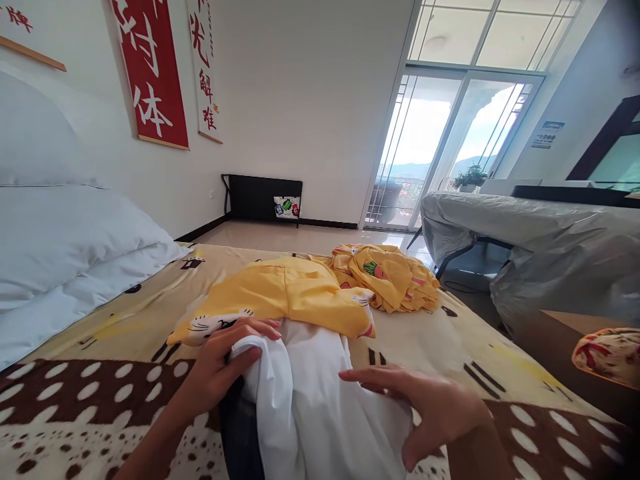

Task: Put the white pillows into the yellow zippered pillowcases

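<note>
White cloth [320, 393] lies bunched in front of me, its far end meeting a yellow cat-print cloth piece [285, 287]. My left hand [233, 353] pinches a folded edge of the white cloth between thumb and fingers, close to the yellow piece. On the other side, my right hand [425, 407] rests against the white cloth, thumb spread away from the stretched fingers. Some fingertips of the right hand are hidden. Dark fabric [240, 433] shows below my left hand, partly covered by the white cloth.
A crumpled yellow printed cloth [385, 277] lies farther back on the patterned bed cover [465, 340]. White pillows [75, 247] are at the left. To the right stand a plastic-covered table [525, 227] and a cardboard box [565, 333] with a patterned bundle [607, 357].
</note>
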Tool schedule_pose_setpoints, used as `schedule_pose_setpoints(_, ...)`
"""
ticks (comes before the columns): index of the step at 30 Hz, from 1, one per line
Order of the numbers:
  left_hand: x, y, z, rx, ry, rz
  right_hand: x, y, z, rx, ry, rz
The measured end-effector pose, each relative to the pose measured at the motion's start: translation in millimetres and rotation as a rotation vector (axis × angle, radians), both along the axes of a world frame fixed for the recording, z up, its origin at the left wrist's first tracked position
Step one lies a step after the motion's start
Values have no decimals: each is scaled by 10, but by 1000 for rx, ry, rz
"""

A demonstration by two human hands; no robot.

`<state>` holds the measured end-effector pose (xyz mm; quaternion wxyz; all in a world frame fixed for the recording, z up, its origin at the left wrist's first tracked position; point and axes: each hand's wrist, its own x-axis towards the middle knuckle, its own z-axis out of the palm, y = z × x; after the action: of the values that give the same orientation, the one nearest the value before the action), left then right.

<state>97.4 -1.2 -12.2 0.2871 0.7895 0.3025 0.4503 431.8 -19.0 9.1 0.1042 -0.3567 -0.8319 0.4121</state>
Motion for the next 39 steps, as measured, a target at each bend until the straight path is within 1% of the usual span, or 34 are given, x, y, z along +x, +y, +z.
schedule_pose_setpoints(3,-110,19,17,-9,-53,25,-7,-30,55,71,-105,31)
schedule_pose_setpoints(5,-150,28,32,4,-91,30,13,-9,35,42,-50,44)
schedule_pose_setpoints(7,-163,34,48,10,-135,35,49,44,-44,5,104,43)
schedule_pose_setpoints(10,-148,49,50,6,-186,56,77,153,-236,-42,462,74)
schedule_pose_setpoints(12,-127,66,26,-9,-209,80,27,220,-354,-71,670,67)
schedule_pose_setpoints(14,-106,88,-15,-29,-224,101,-98,270,-422,-78,771,36)
schedule_pose_setpoints(16,-90,110,-60,-52,-223,110,-268,302,-432,-56,748,27)
schedule_pose_setpoints(19,-91,133,-92,-74,-192,106,-486,311,-388,23,664,50)
schedule_pose_setpoints(21,-110,137,-75,-71,-169,82,-552,292,-350,100,626,37)
schedule_pose_setpoints(23,-126,128,-37,-45,-130,35,-565,260,-320,216,600,-9)
schedule_pose_setpoints(25,-108,109,0,-29,-29,-17,-572,221,-304,330,595,-71)
schedule_pose_setpoints(28,44,78,-14,-61,203,-111,-647,161,-320,402,698,-156)
schedule_pose_setpoints(30,216,64,-88,-81,332,-191,-743,120,-357,444,749,-182)
schedule_pose_setpoints(32,385,59,-197,-81,412,-255,-850,76,-406,528,722,-206)
schedule_pose_setpoints(34,501,60,-314,-64,455,-296,-948,33,-456,619,673,-203)
schedule_pose_setpoints(36,547,69,-413,-39,475,-320,-1030,2,-505,661,646,-166)
schedule_pose_setpoints(38,545,89,-478,-21,478,-342,-1096,-2,-554,637,641,-140)
schedule_pose_setpoints(39,536,103,-495,-22,461,-354,-1124,9,-580,608,651,-154)
